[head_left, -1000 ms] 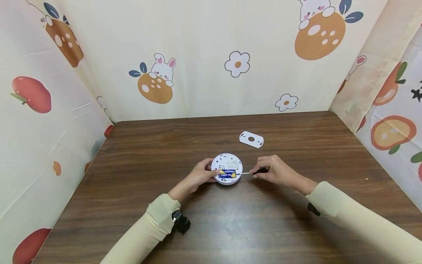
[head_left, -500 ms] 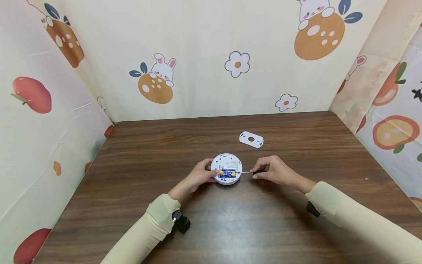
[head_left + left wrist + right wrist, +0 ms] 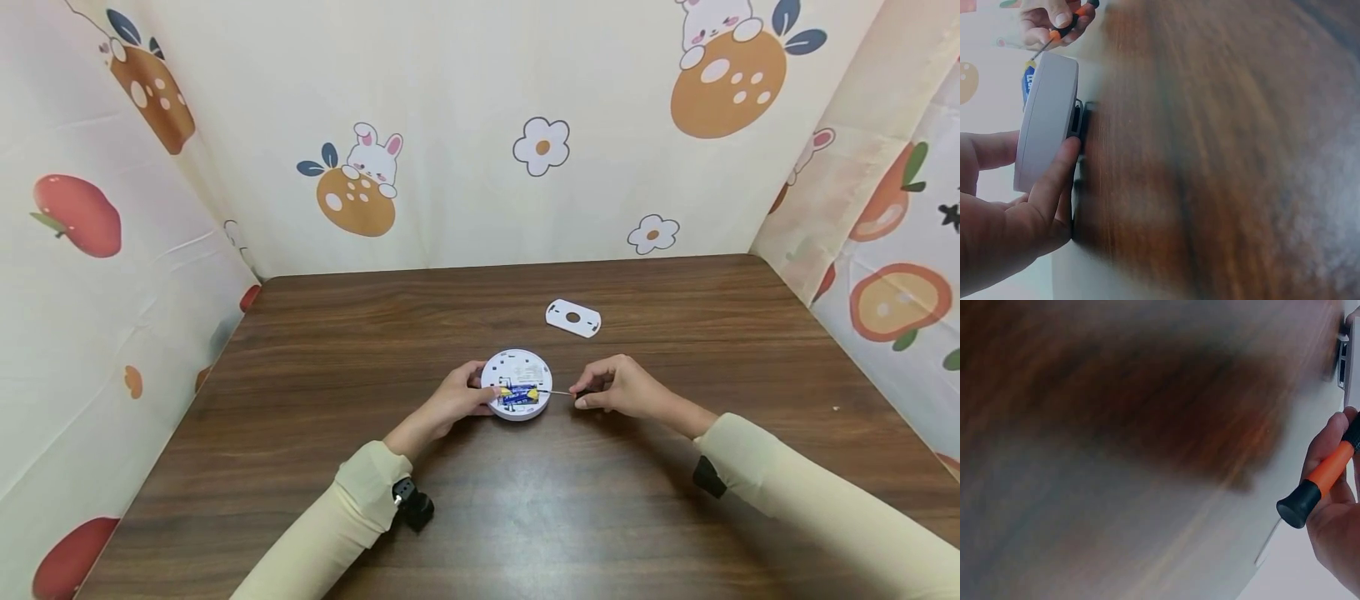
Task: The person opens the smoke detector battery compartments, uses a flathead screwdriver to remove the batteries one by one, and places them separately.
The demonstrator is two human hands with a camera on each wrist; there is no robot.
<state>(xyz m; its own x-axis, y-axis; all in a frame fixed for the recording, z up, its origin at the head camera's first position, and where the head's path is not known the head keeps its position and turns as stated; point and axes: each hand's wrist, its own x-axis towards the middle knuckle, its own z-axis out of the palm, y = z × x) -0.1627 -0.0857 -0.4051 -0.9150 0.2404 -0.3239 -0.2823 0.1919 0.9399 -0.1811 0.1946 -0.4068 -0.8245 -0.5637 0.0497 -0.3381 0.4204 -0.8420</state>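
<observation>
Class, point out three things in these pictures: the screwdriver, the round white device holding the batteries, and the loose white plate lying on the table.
screwdriver (image 3: 1329,472): right wrist view, on its orange handle.
round white device (image 3: 525,367): head view, on its white back face.
loose white plate (image 3: 587,322): head view, on its right half.

Both forearms reaching forward in cream sleeves, left hand (image 3: 456,400) curling its fingers (image 3: 1054,181) in a grip, right hand (image 3: 618,390) pinching, thumb and fingertips together.

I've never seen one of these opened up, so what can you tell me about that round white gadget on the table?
The round white device is a flat plastic disc lying on the wooden table, its open side up. A blue and yellow battery sits in its near part. The left hand holds its left edge; the screwdriver in the right hand reaches its right side.
</observation>
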